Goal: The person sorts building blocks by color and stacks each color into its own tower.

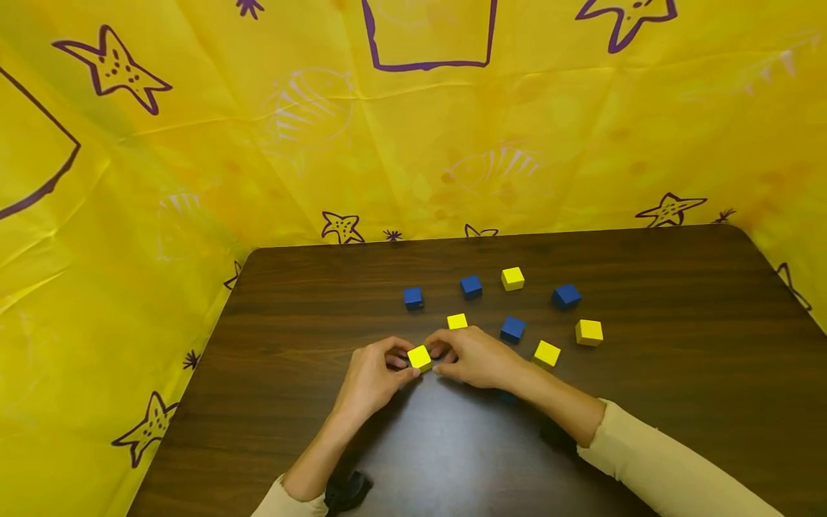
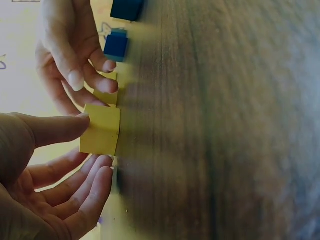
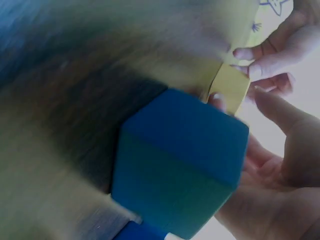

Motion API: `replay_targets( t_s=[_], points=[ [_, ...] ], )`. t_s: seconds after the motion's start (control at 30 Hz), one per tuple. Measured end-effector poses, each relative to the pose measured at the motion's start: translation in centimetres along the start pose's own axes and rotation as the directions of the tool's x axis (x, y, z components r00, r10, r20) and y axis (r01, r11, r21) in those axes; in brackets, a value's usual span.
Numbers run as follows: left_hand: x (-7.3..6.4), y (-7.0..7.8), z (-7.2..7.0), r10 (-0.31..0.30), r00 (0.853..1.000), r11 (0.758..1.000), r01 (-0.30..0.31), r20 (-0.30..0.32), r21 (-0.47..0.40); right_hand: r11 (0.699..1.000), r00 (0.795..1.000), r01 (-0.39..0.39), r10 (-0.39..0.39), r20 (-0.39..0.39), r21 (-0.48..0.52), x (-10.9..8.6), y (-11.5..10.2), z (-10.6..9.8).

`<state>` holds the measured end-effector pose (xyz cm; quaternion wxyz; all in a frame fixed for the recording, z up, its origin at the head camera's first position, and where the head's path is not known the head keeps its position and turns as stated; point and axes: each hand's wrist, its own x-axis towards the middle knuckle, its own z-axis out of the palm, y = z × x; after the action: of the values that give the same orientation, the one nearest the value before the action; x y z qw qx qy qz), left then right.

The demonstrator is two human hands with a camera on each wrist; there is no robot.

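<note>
A yellow cube point(image 1: 419, 358) sits low over the table between the two hands. My left hand point(image 1: 372, 377) pinches it, the thumb point(image 2: 70, 128) on one side and curved fingers on the other. From the right, my right hand point(image 1: 483, 357) reaches toward the same cube, thumb and fingers spread with a small gap to it. Just beyond the right hand, another yellow cube point(image 1: 456, 321) is partly hidden. A blue cube point(image 3: 182, 155) looms large in the right wrist view; in the head view the right forearm mostly covers it.
Blue cubes point(image 1: 413, 298) and yellow cubes point(image 1: 513, 278) lie scattered on the dark wooden table point(image 1: 310, 301), beyond and to the right of the hands. A yellow patterned cloth point(image 1: 400, 158) hangs behind the table and at its sides.
</note>
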<state>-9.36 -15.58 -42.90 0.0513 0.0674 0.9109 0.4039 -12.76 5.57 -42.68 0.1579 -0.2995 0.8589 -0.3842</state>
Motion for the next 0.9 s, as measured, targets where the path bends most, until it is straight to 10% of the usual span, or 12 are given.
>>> replay_targets(
  t_s=[0.9],
  points=[
    [-0.1, -0.6, -0.3, 0.027, 1.000, 0.999, -0.027, 0.008, -0.034, 0.988, 0.975, -0.119, 0.097, -0.200, -0.100, 0.6, -1.3, 1.8]
  ],
)
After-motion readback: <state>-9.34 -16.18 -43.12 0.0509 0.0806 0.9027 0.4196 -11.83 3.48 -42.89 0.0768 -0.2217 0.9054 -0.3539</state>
